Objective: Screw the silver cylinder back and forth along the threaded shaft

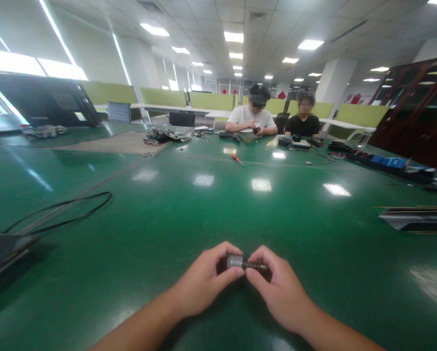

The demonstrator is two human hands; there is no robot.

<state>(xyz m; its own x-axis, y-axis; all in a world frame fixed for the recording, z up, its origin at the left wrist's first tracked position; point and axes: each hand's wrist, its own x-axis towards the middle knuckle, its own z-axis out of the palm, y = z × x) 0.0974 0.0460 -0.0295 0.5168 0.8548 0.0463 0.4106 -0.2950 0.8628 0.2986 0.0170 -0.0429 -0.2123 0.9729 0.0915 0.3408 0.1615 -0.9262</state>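
Fingers first: thumb and forefinger of your left hand (203, 279) are bent in, a small gap apart, grasping the silver cylinder (235, 261). From its right end a thin dark shaft (254, 265) runs between the thumb and forefinger of your right hand (276, 282). That pair curves in close around the shaft; whether both tips press on it, cannot tell. Part located low centre, in front of you, over the near side of the green table (167, 209).

Your surroundings, left to right: black cord (90, 196) looping from a dark flat object (2, 249); brown sheet (104, 142); jumbled parts pile (167, 135); screwdriver (236, 158) with an orange-red handle, lying well apart from your hands; two people seated at the far side; dark strips (419, 219) at right.

Writing: red wall signs (355, 99) too small to read; cylinder markings likewise.
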